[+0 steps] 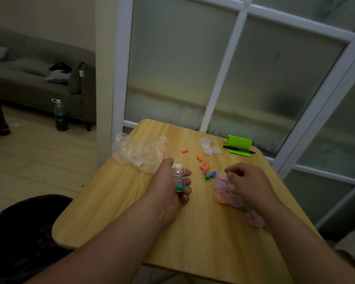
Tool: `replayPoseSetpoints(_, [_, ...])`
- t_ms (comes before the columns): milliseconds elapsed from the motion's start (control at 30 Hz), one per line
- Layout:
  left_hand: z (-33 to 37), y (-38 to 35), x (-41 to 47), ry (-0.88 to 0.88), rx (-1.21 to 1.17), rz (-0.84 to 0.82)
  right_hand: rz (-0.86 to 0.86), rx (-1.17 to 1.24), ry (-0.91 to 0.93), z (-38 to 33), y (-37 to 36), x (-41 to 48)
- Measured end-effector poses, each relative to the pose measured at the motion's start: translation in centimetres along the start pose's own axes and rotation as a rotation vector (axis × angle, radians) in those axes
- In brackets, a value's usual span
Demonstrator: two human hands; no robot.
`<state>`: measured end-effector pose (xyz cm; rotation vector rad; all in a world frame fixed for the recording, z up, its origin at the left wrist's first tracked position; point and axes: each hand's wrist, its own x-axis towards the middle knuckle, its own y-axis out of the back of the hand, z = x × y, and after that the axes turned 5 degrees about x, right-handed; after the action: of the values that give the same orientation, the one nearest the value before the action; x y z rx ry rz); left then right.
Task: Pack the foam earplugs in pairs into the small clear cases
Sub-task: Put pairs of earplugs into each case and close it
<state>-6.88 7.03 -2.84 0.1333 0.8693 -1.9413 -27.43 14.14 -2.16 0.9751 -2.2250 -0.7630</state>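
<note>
My left hand [168, 185] grips a small clear case [178, 176], lid swung open, with a green earplug [179, 187] in its lower half. Right of it, loose foam earplugs [206, 170] lie scattered on the wooden table [131, 212]: orange, pink, green and blue ones. My right hand [246, 183] hovers with curled fingers over a cluster of filled clear cases [223, 191]; whether it pinches anything is hidden. Empty clear cases [208, 147] sit at the back of the table.
A crumpled clear zip bag [139, 152] lies at the table's left back. A green card holder [239, 143] and a black pen [239, 149] sit at the back right. A glass-paned door stands behind. One more filled case [254, 219] lies near my right forearm.
</note>
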Motion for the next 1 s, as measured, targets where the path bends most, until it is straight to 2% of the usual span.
replayPoseSetpoints(300, [0.4, -0.2, -0.3, 0.013, -0.008, 0.0, -0.19, -0.499, 0.118, -1.4, -3.6, 3.5])
replayPoseSetpoints(700, [0.4, -0.1, -0.4, 0.016, 0.006, -0.009, -0.144, -0.498, 0.109, -2.4, -3.7, 2.4])
replayPoseSetpoints(833, [0.2, -0.2, -0.5, 0.025, 0.013, -0.018, -0.065, -0.322, 0.154, -3.3, -2.5, 1.1])
replayPoseSetpoints(1000, [-0.1, -0.5, -0.7, 0.044, 0.037, -0.064, -0.003, 0.179, 0.164, -5.4, -0.4, -3.7])
